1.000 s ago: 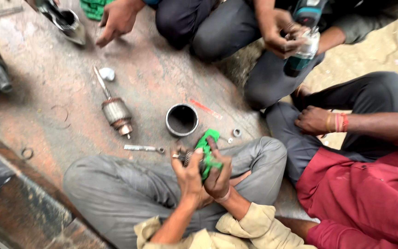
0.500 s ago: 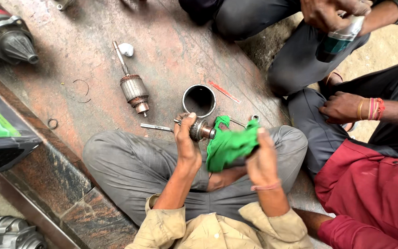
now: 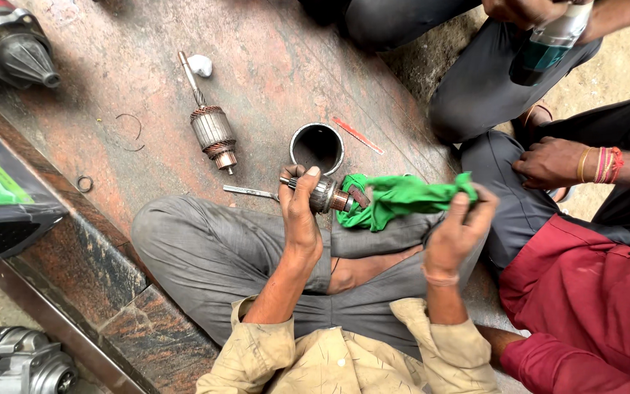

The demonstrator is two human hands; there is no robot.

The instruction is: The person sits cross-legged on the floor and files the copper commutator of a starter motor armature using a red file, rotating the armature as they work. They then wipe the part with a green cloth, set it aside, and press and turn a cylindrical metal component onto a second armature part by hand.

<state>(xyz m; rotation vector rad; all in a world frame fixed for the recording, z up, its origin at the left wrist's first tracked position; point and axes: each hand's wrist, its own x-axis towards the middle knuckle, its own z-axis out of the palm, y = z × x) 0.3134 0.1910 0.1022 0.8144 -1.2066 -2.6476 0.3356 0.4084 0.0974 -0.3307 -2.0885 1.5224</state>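
The fingers (image 3: 302, 191) of the left hand (image 3: 302, 219) are wrapping closed around a small grey metal cylindrical motor part with a copper-coloured end (image 3: 327, 195), holding it above the person's crossed grey-trousered legs. The fingers (image 3: 468, 208) of the right hand (image 3: 459, 237) are pinching closed on one end of a bright green cloth rag (image 3: 397, 198); the rag is stretching leftward and its other end is touching the copper-coloured end of the held part.

Just beyond the left hand, a short open steel cylinder housing (image 3: 316, 147) is standing upright on the worn reddish-brown floor surface (image 3: 271, 66). Farther left, a copper-wound armature with a long steel shaft (image 3: 211, 125) is lying on its side, and a small white lump (image 3: 201, 65) is lying near its far shaft end. A thin steel pin (image 3: 249, 192) is lying just left of the left hand. A thin red strip (image 3: 357, 135) is lying right of the housing. A small metal ring (image 3: 84, 183) is lying near the left edge.

At the far right, another person's hand is holding a teal and white bottle (image 3: 552, 42).
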